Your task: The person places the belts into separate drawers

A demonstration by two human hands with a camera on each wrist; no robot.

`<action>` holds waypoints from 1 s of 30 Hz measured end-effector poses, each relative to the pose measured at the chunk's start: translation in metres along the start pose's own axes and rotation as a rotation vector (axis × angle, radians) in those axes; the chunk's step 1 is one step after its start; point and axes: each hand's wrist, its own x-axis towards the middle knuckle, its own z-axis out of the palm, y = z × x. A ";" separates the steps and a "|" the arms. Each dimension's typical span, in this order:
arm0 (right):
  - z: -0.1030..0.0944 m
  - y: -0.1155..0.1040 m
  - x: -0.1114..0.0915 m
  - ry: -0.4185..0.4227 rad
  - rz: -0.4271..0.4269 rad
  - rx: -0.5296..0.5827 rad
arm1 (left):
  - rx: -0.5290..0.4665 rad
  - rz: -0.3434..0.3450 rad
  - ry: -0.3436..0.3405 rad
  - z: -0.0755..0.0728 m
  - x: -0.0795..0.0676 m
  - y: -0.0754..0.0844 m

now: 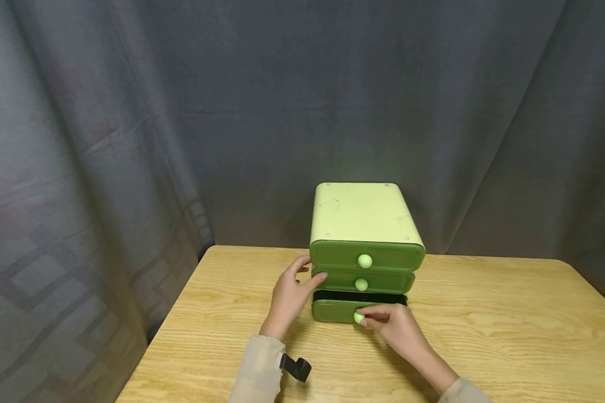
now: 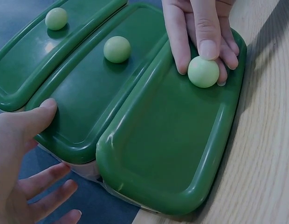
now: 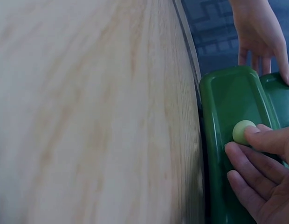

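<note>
A small chest of drawers [image 1: 362,211] with a pale green casing and three dark green drawer fronts stands on the table. Its bottom drawer [image 1: 334,310] is pulled partly out, with a dark gap above its front. My right hand [image 1: 394,327] pinches that drawer's round pale green knob [image 2: 203,72] between thumb and fingers. At the chest's left side, my left hand [image 1: 291,291] lays its thumb on the left end of the middle drawer [image 2: 100,100], its other fingers spread loosely along the side. The top drawer [image 1: 333,254] sits above, with its own round knob [image 1: 365,261].
The wooden table [image 1: 504,324] extends to both sides of the chest. Grey curtains [image 1: 262,112] hang close behind it and along the left. A black strap-like piece [image 1: 296,367] sits at the left wrist, over a light sleeve [image 1: 262,364].
</note>
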 end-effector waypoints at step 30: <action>0.000 0.005 0.012 0.019 0.021 -0.030 | 0.013 -0.030 0.001 0.001 -0.001 0.000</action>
